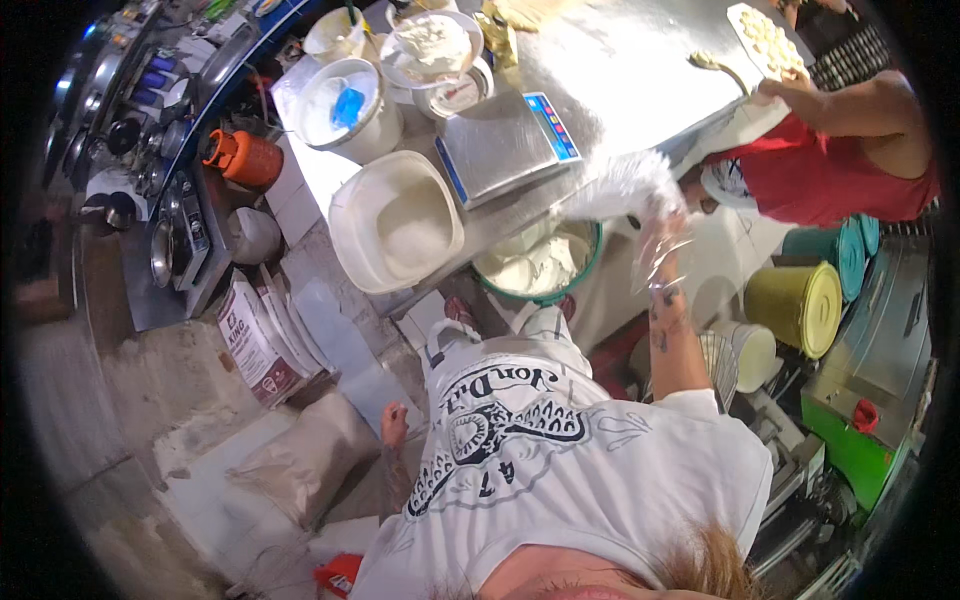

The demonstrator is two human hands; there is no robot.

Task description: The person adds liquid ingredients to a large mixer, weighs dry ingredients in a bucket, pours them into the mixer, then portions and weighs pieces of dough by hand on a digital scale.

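Observation:
My right hand (660, 238) is raised beside the steel table's front edge, inside or behind clear plastic. This crinkled, motion-blurred plastic bag (625, 190) stretches left from the hand, and part of it hangs around my wrist. The fingers seem closed on it, though the blur hides them partly. Below the table edge, a green-rimmed tub (597, 245) holds a white, creamy mass. Down at my left side hangs my left hand (395, 423), its fingers curled and nothing visible in them. Nearest the tub on the table are a digital scale (500, 145) and a white square container (350, 235) with white powder.
White buckets (385, 130) crowd the steel table (640, 70). At right, a person in a red apron (820, 175) works beside a tray of pale pieces (765, 40). An orange gas cylinder (250, 160) and paper sacks (255, 340) stand left; a yellow lidded bin (795, 310) stands right.

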